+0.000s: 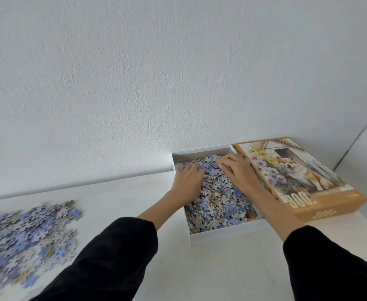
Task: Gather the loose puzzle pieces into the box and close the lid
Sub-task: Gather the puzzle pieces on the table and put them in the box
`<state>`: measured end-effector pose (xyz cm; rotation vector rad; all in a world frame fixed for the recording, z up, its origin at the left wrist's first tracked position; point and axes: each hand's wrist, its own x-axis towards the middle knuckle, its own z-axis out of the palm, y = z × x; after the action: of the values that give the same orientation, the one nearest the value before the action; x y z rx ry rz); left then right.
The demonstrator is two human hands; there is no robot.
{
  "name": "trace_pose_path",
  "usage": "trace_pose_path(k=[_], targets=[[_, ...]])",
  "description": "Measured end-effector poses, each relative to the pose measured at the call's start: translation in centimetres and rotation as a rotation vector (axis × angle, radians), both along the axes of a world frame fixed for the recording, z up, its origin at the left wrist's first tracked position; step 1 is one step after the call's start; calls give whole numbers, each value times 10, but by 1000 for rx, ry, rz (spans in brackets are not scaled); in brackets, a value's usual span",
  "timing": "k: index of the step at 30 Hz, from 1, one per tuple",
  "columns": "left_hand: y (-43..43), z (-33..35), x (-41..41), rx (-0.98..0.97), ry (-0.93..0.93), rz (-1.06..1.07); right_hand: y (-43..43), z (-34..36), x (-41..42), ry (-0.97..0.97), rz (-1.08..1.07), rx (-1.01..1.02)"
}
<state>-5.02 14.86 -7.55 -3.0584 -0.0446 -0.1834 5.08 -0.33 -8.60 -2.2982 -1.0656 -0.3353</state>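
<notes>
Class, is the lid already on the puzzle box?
No, the lid lies beside the open box, on its right.

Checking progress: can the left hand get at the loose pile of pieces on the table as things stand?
Likely yes: the left hand lies flat on pieces in the box, and only bare table separates it from the loose pile.

Box (221, 232) heaped with pieces (219, 198); lid (297, 170) beside; loose pile (26, 235) left.

1 box (221, 234), 1 lid (304, 177) (2 hands (186, 183) (241, 172)).
</notes>
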Motion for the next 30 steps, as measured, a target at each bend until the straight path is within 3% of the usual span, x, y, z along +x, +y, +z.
trace_pose_path(k=[3, 6, 9, 13, 16, 20, 23, 26, 28, 30], targets=[[-4, -1, 5, -145, 7, -43, 1, -2, 0, 21, -4, -86], [-4, -6, 9, -39, 75, 6, 2, -2, -1, 74, -16, -60], [-2, -6, 11, 7, -24, 59, 1, 0, -3, 67, -22, -1], [-2, -5, 7, -101, -94, -25, 0, 1, -5, 23, -30, -7], [0, -3, 5, -155, -4, -2, 0, 0, -5, 17, -35, -72], [4, -2, 2, -52, 71, 27, 0, -1, -5, 60, -70, -121], [-2, 0, -3, -163, 60, -31, -1, 6, -8, 90, -49, -48], [-12, 0, -9, -279, 239, -32, -3, 15, -12, 87, -78, -17], [-13, -2, -11, -195, 317, -24, -3, 18, -17, 91, -111, -44], [-11, -4, -11, -122, 269, -24, -4, 15, -25, 150, -131, -104]])
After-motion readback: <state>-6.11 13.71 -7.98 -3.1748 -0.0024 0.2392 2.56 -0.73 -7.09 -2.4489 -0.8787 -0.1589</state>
